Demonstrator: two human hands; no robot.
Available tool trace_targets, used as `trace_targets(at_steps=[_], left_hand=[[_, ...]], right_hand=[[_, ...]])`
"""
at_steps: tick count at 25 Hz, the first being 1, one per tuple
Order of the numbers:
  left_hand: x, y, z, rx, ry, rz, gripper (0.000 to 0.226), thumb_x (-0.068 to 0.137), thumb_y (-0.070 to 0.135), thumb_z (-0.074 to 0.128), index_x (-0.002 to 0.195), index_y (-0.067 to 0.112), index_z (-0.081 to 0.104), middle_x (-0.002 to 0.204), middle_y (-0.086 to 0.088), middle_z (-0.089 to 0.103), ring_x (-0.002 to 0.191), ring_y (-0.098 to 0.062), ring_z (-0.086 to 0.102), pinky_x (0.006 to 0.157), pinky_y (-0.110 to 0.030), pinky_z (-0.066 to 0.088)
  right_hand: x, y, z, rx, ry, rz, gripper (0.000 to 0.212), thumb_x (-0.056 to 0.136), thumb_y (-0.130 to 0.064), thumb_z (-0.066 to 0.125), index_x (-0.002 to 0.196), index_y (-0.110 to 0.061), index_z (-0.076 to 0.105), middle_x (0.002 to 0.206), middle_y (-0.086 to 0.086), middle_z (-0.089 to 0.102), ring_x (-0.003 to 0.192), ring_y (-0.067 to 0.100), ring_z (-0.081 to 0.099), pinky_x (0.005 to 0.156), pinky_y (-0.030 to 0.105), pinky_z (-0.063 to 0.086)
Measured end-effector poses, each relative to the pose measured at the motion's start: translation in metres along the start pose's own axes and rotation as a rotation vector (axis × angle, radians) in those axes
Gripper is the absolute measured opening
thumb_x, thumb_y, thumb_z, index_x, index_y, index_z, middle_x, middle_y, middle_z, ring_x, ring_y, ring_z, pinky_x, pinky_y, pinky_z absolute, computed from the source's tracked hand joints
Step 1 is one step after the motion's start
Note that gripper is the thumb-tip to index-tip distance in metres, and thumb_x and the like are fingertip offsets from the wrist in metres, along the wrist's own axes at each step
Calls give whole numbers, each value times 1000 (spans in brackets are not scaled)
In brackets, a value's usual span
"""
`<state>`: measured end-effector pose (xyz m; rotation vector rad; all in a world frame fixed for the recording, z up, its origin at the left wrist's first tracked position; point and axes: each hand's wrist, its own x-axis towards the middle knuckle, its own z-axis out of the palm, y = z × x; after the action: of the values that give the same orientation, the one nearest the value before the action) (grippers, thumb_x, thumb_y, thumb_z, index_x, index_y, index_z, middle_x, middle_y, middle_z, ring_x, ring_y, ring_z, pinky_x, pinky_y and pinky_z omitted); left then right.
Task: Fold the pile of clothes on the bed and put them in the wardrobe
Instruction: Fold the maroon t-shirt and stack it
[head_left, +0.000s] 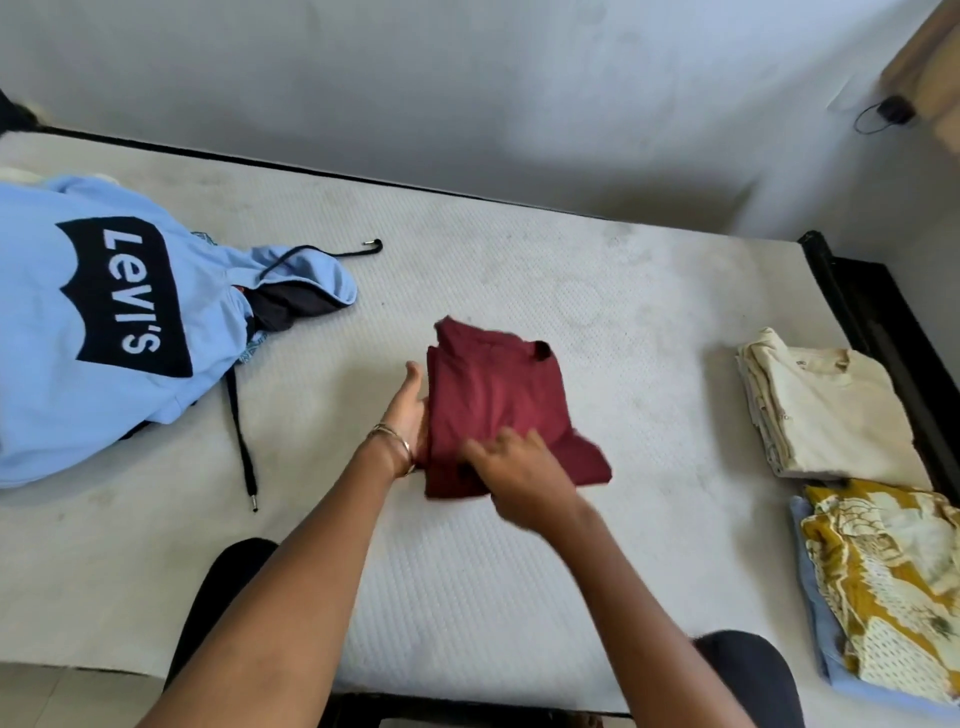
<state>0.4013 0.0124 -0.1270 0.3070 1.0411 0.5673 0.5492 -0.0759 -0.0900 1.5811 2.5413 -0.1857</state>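
At the left of the frame we see a light blue hoodie (78, 332) lying unfolded on the white mattress (519, 260), its black drawstring (241, 441) trailing toward the lower edge and its far-left part cut off by the frame. At the right edge sit a folded cream garment (826, 410) and, below it, a folded yellow patterned garment (883, 582) resting on something light blue; both are well apart from our hands. In the centre lies the folded maroon shirt (493, 400). Our left hand (408, 415) lies with straight fingers against the shirt's left edge, thumb up, a bangle (392, 441) at the wrist. Our right hand (519, 467) rests on the shirt's lower part, fingers loosely spread; it is blurred, so we cannot tell whether it pinches cloth. Dark knees show at the bottom.
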Motion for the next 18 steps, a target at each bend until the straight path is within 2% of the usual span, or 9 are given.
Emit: trace_targets(at_steps=[2,4,6,7,9,10,13,16,18], left_hand=[[3,-36,-19,270,150,-58,70,82,55,64,133,10,48,131,-11,58,104,-22,61,74,-39,53],[8,-76,-40,545,346,62,82,75,24,81,143,17,35,141,-8,49,114,-21,55,89,-37,50],[13,-97,-47,697,503,177,88,72,18,83,144,19,34,131,-10,54,115,-25,56,100,-32,42],[15,-100,-46,739,567,204,86,74,18,82,145,19,33,126,-13,55,112,-28,56,99,-33,41],[21,-100,-40,792,624,225,79,80,17,75,145,20,31,122,-19,56,108,-34,58,95,-37,44],[23,-100,-37,842,655,233,73,84,16,70,145,19,31,121,-21,57,107,-37,58,92,-39,44],[21,-108,-31,1029,804,320,47,93,20,59,136,9,43,119,-23,57,109,-41,55,86,-43,43],[12,-127,-30,1190,779,298,51,91,39,60,129,7,50,124,-17,52,116,-39,50,89,-47,44],[8,-139,-31,1277,732,288,46,94,34,57,128,5,49,125,-17,54,115,-39,52,87,-45,44]], right_hand=[[-22,-11,54,247,-284,-114,46,81,1,60,125,-14,55,119,7,64,113,32,54,92,42,42],[-38,-12,86,523,-432,-182,44,79,-9,75,121,-12,65,123,4,65,117,23,56,100,31,41],[-39,-4,94,784,-299,38,33,81,-18,76,113,-13,70,116,1,70,106,14,63,98,25,44],[-37,3,98,888,-127,217,26,83,-16,74,109,-13,72,109,1,72,97,13,66,94,29,49],[-32,22,107,883,153,559,19,87,-13,69,105,-13,70,101,3,72,92,18,67,87,37,52],[-30,32,112,839,188,705,20,88,-17,67,108,-13,67,104,5,69,99,23,65,87,40,52],[-38,49,130,771,12,997,43,92,-32,64,129,-13,52,125,11,52,121,33,47,97,50,44],[-44,48,142,897,41,1031,52,89,-41,68,128,-13,50,118,6,58,115,27,53,97,52,44],[-42,42,145,975,60,1065,40,91,-39,65,115,-9,55,106,5,61,107,28,57,94,49,46]])
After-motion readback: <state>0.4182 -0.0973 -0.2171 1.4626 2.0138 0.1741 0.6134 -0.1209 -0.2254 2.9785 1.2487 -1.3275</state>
